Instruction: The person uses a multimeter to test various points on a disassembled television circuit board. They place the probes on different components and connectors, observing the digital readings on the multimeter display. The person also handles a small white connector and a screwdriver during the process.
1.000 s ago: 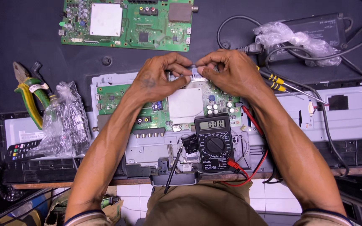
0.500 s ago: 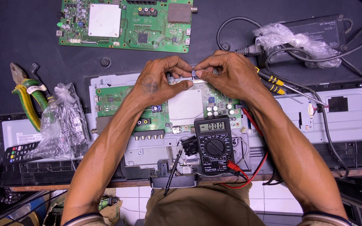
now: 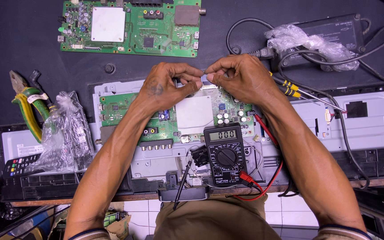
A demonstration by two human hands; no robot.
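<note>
Both your hands pinch one small grey part
Left hand (image 3: 167, 86) and right hand (image 3: 241, 78) grip the part (image 3: 206, 78); slip, and it drops onto the board (image 3: 125, 109)

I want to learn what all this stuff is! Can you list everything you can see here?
circuit board: 1, green, top of the dark bench, lying apart
circuit board in metal frame: 1, green, centre, under the hands
multimeter: 1, black, near edge, below the hands
pliers: 1, green-yellow handles, left
plastic bag: 1, clear, left, beside the pliers
remote control: 1, black, far left, near edge
power adapter: 1, black, top right, partly under clear wrap
small flat piece: 1, pale, pinched between both hands
left hand: 1, fingers on the small piece
right hand: 1, fingers on the small piece
</note>
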